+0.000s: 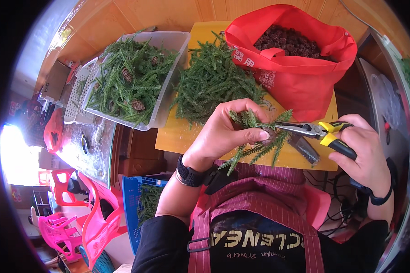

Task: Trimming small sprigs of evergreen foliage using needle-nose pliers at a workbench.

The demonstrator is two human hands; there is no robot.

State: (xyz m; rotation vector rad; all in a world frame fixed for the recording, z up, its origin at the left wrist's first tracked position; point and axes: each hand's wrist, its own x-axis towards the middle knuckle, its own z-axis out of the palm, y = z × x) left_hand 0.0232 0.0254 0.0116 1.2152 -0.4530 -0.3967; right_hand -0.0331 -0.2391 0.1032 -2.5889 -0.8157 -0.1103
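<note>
My left hand (225, 132) pinches a green artificial-looking fir sprig (257, 149) between thumb and fingers. Among its fronds, by the thumb tip, sits a small brown pine cone (269, 136), partly covered. In my right hand (364, 152) are long-nose pliers (325, 134) with black and yellow handles. Their jaws point left and reach the sprig just above the cone; whether they grip a wire there is too small to tell. Under the pliers, on the yellow board (173, 141), lies a dark elongated thing (305, 150) whose kind I cannot make out.
Behind my left hand is a heap of loose green sprigs (216, 84). Left of it stands a clear plastic bin (166, 102) of sprigs with cones. A red bag (300, 86) full of brown cones stands back right. A blue basket (131, 209) and pink chairs (102, 218) are lower left.
</note>
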